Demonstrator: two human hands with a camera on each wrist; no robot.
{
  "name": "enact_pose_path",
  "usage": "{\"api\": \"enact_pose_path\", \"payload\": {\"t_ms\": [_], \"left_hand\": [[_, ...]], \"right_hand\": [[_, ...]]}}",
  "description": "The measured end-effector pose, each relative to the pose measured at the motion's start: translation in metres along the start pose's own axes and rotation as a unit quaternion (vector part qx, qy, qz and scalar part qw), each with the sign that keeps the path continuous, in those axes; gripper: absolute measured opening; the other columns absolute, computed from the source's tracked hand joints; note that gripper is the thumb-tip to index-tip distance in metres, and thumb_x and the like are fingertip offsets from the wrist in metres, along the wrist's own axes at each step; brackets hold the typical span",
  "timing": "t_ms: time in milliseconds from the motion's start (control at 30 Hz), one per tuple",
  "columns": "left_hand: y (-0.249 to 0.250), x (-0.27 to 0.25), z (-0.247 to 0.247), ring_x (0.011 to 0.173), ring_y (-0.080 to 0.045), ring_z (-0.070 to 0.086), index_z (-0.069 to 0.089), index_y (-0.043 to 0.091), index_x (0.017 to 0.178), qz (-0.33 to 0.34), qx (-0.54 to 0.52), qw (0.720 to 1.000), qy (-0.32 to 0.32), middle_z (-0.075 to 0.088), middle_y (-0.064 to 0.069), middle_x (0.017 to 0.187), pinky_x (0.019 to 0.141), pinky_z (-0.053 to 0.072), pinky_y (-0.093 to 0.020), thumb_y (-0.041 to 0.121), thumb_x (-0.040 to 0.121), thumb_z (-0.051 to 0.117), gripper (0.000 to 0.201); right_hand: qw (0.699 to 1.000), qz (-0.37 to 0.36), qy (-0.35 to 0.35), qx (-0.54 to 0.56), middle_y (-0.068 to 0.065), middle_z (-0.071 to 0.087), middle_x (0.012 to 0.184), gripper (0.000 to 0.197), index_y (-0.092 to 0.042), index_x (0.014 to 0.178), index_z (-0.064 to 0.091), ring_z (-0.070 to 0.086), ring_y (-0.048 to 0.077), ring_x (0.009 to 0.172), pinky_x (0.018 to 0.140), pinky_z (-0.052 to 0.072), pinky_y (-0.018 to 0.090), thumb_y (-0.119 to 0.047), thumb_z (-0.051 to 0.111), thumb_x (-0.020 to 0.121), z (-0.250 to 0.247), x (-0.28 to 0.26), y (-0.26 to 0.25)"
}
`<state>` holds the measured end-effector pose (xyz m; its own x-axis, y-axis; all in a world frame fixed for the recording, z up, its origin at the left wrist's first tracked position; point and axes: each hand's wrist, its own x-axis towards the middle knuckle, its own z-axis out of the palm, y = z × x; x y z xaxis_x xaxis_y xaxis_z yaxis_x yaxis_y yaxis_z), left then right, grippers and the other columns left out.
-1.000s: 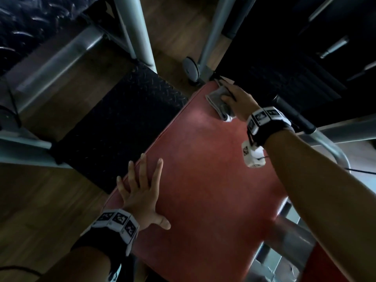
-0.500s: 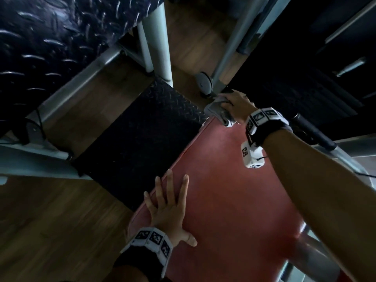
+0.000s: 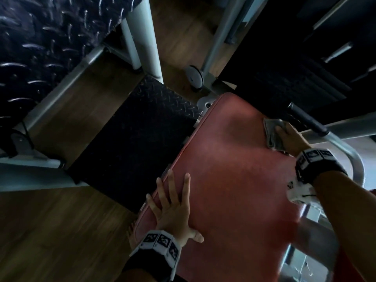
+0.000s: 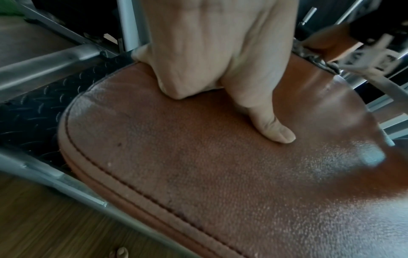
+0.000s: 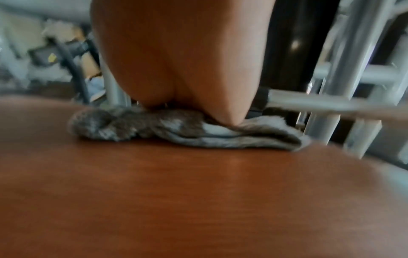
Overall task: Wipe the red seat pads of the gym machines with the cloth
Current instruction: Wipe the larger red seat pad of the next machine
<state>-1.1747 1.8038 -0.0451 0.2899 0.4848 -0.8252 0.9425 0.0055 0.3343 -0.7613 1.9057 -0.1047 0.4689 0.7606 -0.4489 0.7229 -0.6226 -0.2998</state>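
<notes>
Red pad: grained red vinyl seat pad (image 3: 240, 180), firm, slick.
Cloth: soft grey folded terry cloth (image 3: 272, 137), limp, two o'clock edge.
Right hand (image 3: 289, 137): flat, pressing cloth.
Left hand (image 3: 173, 206): splayed, bracing at eight o'clock.

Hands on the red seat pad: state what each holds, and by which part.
Right hand presses the cloth from on top; grip unclear. Left hand lies flat on the red seat pad, holding nothing.
</notes>
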Motion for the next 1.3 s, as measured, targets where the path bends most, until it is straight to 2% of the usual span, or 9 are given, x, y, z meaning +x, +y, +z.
{"api": "enact_pose_path", "payload": {"t_ms": [133,233,367,533,667,733,833,1167,1300], "left_hand": [[0.001,0.0,0.0,0.123,-0.041,-0.055,-0.056,0.033,0.127,-0.004,0.0,1.0,0.001,-0.067,-0.009,0.127,0.108,-0.012,-0.073,0.065,0.051,0.084,0.162],[0.001,0.0,0.0,0.123,-0.041,-0.055,-0.056,0.034,0.126,-0.006,0.001,1.0,0.004,-0.067,-0.009,0.126,0.108,-0.013,-0.072,0.065,0.051,0.085,0.162],[0.002,0.0,0.001,0.124,-0.04,-0.053,-0.056,0.034,0.125,-0.01,0.01,1.0,0.011,-0.067,-0.009,0.126,0.108,-0.014,-0.071,0.064,0.049,0.085,0.164],[0.006,-0.006,0.0,0.133,-0.042,-0.045,-0.054,0.033,0.13,-0.015,0.024,0.999,0.031,-0.066,-0.01,0.128,0.11,-0.009,-0.07,0.067,0.045,0.085,0.166],[0.008,-0.009,-0.001,0.136,-0.042,-0.041,-0.051,0.032,0.133,-0.009,0.033,0.999,0.042,-0.063,-0.011,0.132,0.11,-0.008,-0.069,0.067,0.046,0.085,0.165],[0.009,-0.01,0.0,0.137,-0.042,-0.039,-0.051,0.031,0.133,-0.008,0.039,0.998,0.045,-0.062,-0.011,0.133,0.11,-0.006,-0.069,0.069,0.045,0.084,0.166],[0.009,-0.012,0.001,0.138,-0.042,-0.037,-0.05,0.03,0.135,-0.001,0.045,0.997,0.055,-0.061,-0.013,0.135,0.11,-0.003,-0.069,0.072,0.043,0.083,0.166],[0.002,-0.007,0.006,0.14,-0.036,-0.034,-0.044,0.034,0.139,0.018,0.037,0.996,0.08,-0.058,-0.005,0.139,0.111,0.0,-0.069,0.074,0.041,0.082,0.164],[-0.004,-0.007,0.005,0.146,-0.031,-0.023,-0.032,0.041,0.145,0.025,0.003,0.995,0.101,-0.045,0.003,0.149,0.115,0.005,-0.064,0.075,0.059,0.073,0.14]], "right_hand": [[0.993,0.038,0.063,-0.093,0.012,0.036,0.151,0.052,-0.024,0.143,0.035,0.032,0.037,0.138,0.114,0.021,0.046,-0.051,0.03,0.099,0.013,-0.02,-0.078],[0.99,-0.061,0.099,-0.084,0.006,0.029,0.155,0.055,-0.03,0.149,0.027,0.024,0.034,0.141,0.116,0.014,0.052,-0.049,0.035,0.097,0.036,-0.036,-0.12],[0.984,-0.138,0.063,-0.09,0.003,-0.002,0.163,0.065,-0.028,0.155,0.007,-0.005,0.036,0.148,0.117,-0.001,0.057,-0.041,0.038,0.1,0.061,-0.076,-0.152],[0.976,-0.216,0.024,-0.029,0.001,-0.007,0.163,0.064,-0.039,0.153,0.014,-0.01,0.028,0.149,0.119,-0.005,0.052,-0.043,0.045,0.098,0.054,-0.119,-0.148],[0.977,0.001,0.163,0.139,0.011,0.003,0.163,0.063,-0.037,0.152,0.022,0.002,0.033,0.149,0.119,0.009,0.054,-0.037,0.051,0.097,0.052,-0.161,-0.097],[0.962,0.16,0.157,0.157,0.016,0.003,0.162,0.067,-0.035,0.153,0.017,0.005,0.037,0.148,0.118,0.015,0.053,-0.043,0.051,0.095,0.059,-0.183,-0.07],[0.93,0.315,0.11,0.155,0.015,-0.008,0.162,0.085,-0.029,0.155,0.001,-0.004,0.038,0.148,0.119,0.003,0.051,-0.061,0.046,0.09,0.072,-0.207,-0.039],[0.928,0.314,0.109,0.166,0.008,-0.028,0.158,0.098,-0.028,0.152,-0.017,-0.016,0.035,0.147,0.117,-0.012,0.05,-0.077,0.034,0.084,0.101,-0.214,-0.023],[0.929,0.316,0.06,0.183,0.006,-0.035,0.155,0.1,-0.03,0.15,-0.023,-0.022,0.034,0.145,0.115,-0.014,0.051,-0.077,0.035,0.083,0.092,-0.213,-0.021]]}}
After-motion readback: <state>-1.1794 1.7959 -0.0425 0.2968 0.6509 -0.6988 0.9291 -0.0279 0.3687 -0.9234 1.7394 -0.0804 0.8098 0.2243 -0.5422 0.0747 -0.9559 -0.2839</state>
